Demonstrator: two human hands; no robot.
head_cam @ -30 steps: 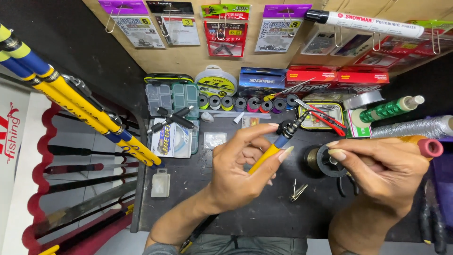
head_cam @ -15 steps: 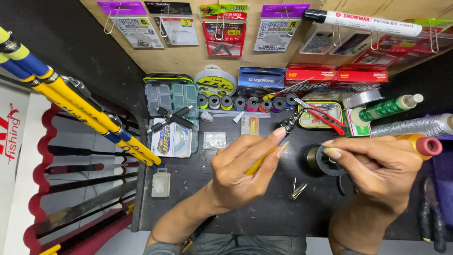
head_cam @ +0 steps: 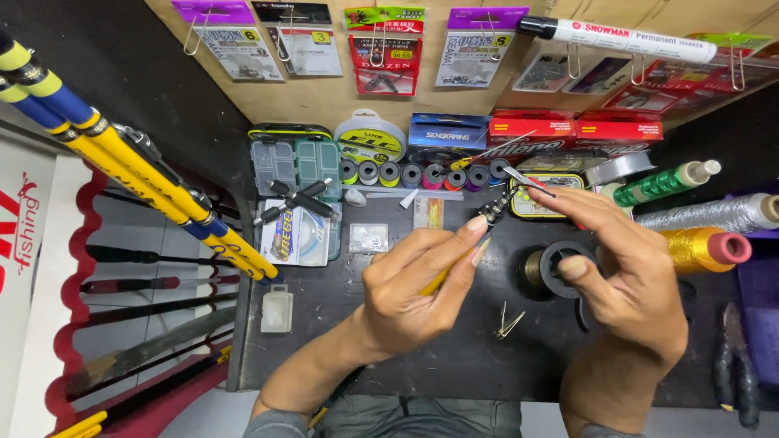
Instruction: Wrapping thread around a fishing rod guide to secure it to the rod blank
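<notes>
Yellow-handled tool (head_cam: 479,231) held over the middle of the dark bench (head_cam: 324,349), its black tip up near the row of small thread bobbins (head_cam: 422,174). Left hand (head_cam: 414,284) closed around the yellow grip, forefinger laid along the shaft. Right hand (head_cam: 625,268) just beside it, fingers pinched at the tool's tip; what sits between them is too small to tell. Black line spool (head_cam: 560,268) lies on the bench under the right thumb. Small metal clip (head_cam: 509,323) on the bench between the wrists. Grey tackle box (head_cam: 296,162) to the left, a clear small box (head_cam: 277,308) nearer the edge. Green, silver and gold thread cones (head_cam: 706,243) to the right. Yellow-and-blue rods (head_cam: 130,162) slant across at far left
</notes>
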